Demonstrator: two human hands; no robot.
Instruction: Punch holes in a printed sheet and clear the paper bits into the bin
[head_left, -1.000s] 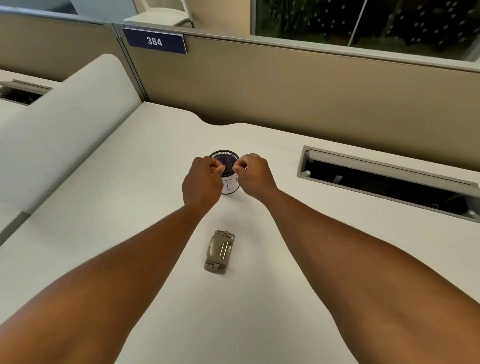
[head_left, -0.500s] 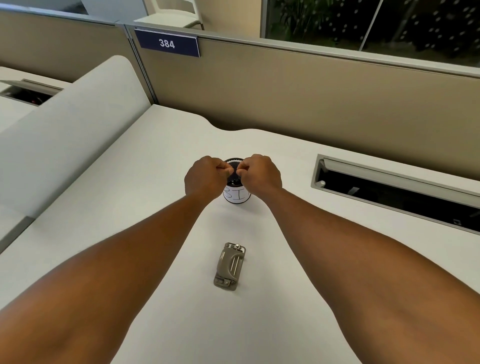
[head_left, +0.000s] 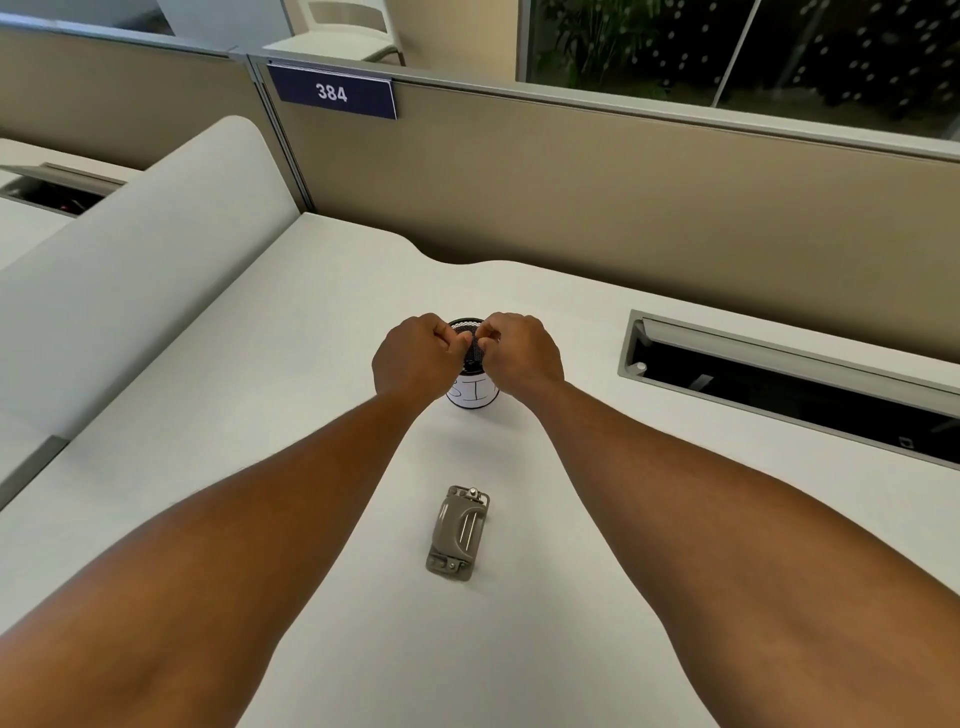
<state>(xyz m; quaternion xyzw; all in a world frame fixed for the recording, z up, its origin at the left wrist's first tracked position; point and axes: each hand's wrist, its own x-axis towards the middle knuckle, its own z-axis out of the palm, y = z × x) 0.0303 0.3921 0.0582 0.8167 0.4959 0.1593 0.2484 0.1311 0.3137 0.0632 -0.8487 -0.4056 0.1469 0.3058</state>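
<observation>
A small black mesh bin (head_left: 471, 396) with a white hand-lettered label stands in the middle of the white desk (head_left: 260, 415). My left hand (head_left: 415, 358) and my right hand (head_left: 522, 353) hover over its mouth, knuckles up, fingertips pinched and nearly touching each other above the opening. Anything between the fingers is too small to make out. A grey-brown hole punch (head_left: 460, 532) lies flat on the desk nearer to me, between my forearms, touched by neither hand. No printed sheet is in view.
A beige partition (head_left: 571, 197) with a blue "384" sign (head_left: 332, 93) closes off the back of the desk. An open cable trough (head_left: 779, 384) is sunk into the desk at the right. A white curved divider (head_left: 130, 260) rises at the left.
My hands have drawn closer together over the bin's mouth, from the rim's two sides until the fingertips almost meet. The hole punch has stayed put; the camera shifted slightly.
</observation>
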